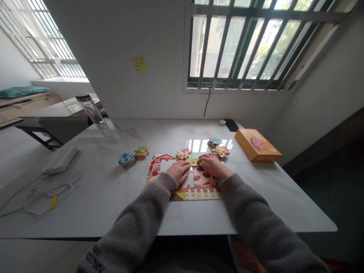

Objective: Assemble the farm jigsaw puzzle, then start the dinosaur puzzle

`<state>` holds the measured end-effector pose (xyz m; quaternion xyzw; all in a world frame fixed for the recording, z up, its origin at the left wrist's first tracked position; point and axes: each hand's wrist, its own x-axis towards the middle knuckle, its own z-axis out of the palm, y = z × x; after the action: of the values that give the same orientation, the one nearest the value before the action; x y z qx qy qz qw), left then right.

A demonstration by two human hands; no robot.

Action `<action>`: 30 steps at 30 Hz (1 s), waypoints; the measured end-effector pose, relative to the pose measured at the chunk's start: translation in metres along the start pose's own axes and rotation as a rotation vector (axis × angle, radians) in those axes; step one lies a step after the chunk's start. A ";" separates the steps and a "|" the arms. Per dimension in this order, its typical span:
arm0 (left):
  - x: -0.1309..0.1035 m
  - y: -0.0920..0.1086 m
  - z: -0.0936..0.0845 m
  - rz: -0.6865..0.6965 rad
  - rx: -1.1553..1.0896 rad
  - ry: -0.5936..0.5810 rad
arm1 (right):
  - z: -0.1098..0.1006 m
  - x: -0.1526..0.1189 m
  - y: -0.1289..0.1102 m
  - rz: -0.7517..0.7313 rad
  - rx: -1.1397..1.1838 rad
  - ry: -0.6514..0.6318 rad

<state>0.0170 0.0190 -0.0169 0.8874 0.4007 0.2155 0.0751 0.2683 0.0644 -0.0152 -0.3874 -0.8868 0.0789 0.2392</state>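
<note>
A partly assembled jigsaw puzzle (204,177) lies flat on the table, showing a red barn, a brown-spotted cow body and a white fence. A gap without pieces shows in its middle. My left hand (179,172) rests palm down on the puzzle, its fingers stretched out toward the right. At the puzzle's upper edge, the curled fingers of my right hand (212,163) are on a yellow-green puzzle piece (203,163); part of it is hidden under them. Just beyond my hands sits a stack of pink and cream pieces (184,153), touching or close to the puzzle's top edge.
More piece stacks stand left, blue (127,160) and green-yellow (141,152), and right, blue (214,142) and yellow (221,151). An orange box (257,145) is at the right, a phone (231,125) behind. Leftward are a clear bottle (92,110), white device (60,160) and cables (61,189).
</note>
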 end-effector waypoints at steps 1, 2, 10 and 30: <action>0.003 0.005 0.000 -0.005 0.037 -0.022 | 0.000 0.000 -0.001 0.003 -0.003 -0.004; 0.005 0.010 -0.001 -0.015 0.077 -0.040 | 0.000 0.000 -0.001 0.005 -0.008 -0.006; 0.006 0.026 0.001 -0.048 0.227 -0.073 | -0.001 -0.001 -0.004 0.011 -0.033 -0.015; 0.017 -0.019 -0.017 -0.353 0.279 0.185 | -0.002 -0.002 -0.010 0.003 -0.075 -0.039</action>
<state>0.0069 0.0438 -0.0018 0.7819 0.5805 0.2220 -0.0487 0.2642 0.0559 -0.0115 -0.3958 -0.8931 0.0533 0.2069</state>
